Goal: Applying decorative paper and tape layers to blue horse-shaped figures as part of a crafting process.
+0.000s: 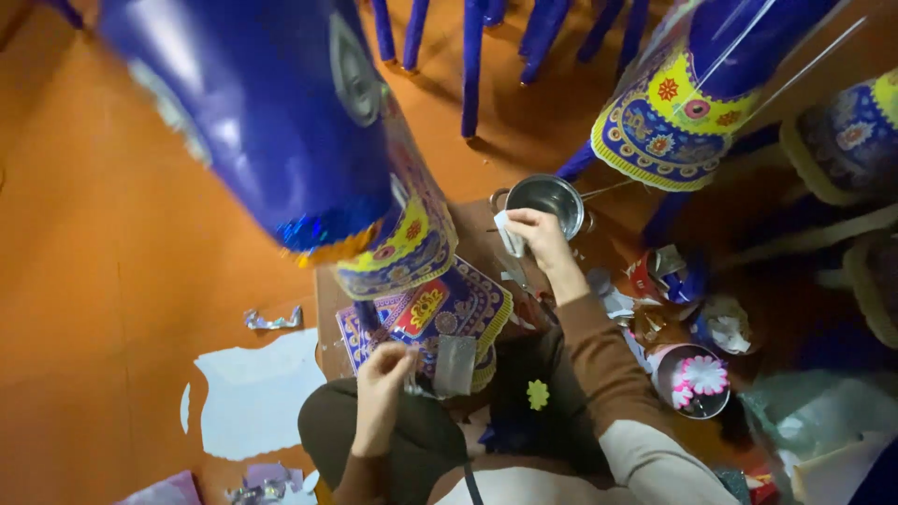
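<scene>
— Head view, looking down: what are your hands doing?

— My right hand reaches out at about one o'clock, fingers pinched on a small white scrap of paper just beside the rim of a steel pot. My left hand, near six o'clock, is closed on a clear strip of plastic against the patterned paper skirt of a big blue paper horse.

— And around you?

— Orange floor — a torn white sheet lies at eight o'clock, a pink tub of paper flowers at four o'clock. A second decorated blue figure stands at two o'clock, well apart from the first.
</scene>
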